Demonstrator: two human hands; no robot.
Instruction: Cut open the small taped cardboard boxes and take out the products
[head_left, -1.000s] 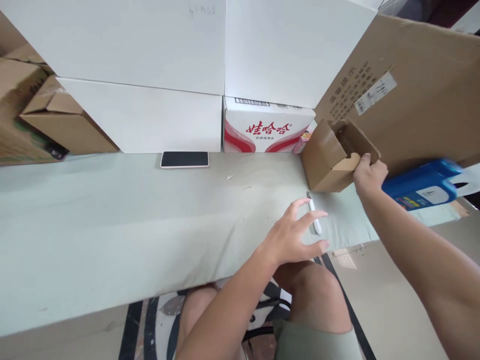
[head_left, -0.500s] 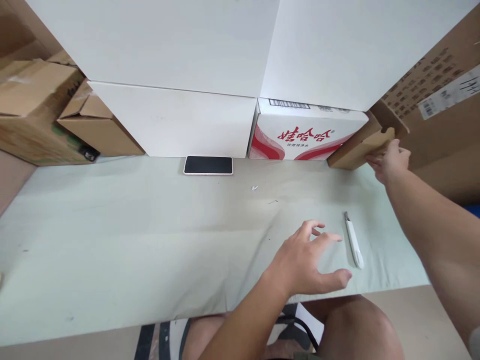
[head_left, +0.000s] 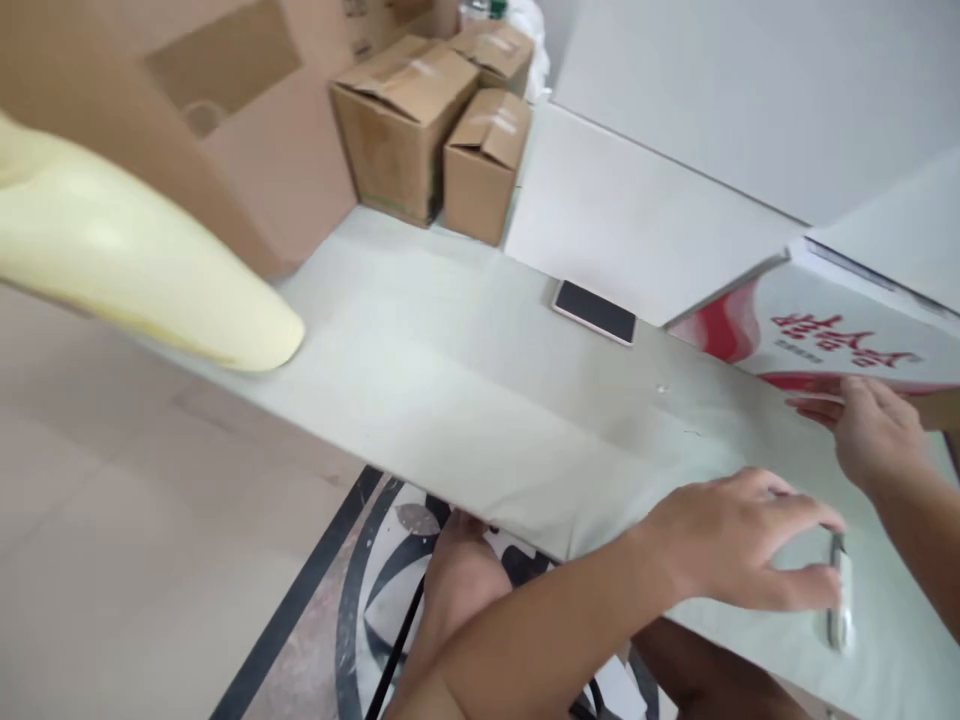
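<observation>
My left hand (head_left: 739,545) hovers low over the pale green table (head_left: 450,370) near its front edge, fingers spread and curved. Its thumb and forefinger tips reach the white utility knife (head_left: 840,598), which lies flat on the table. My right hand (head_left: 870,432) is farther back at the right, fingers stretched out toward the left, just in front of the red-and-white carton (head_left: 825,335). A strip of brown cardboard (head_left: 941,408) shows behind that hand at the right edge; whether the hand touches it is hidden.
A dark phone (head_left: 595,311) lies by the large white boxes (head_left: 637,210) at the back. Two brown cartons (head_left: 420,120) (head_left: 484,160) stand at the far left end. A blurred pale yellow object (head_left: 135,270) juts in from the left. My knees (head_left: 465,580) are below the table's edge.
The view has swung left and tilted. My left hand has moved right onto the knife. My right hand has come down from the cardboard box flap toward the table.
</observation>
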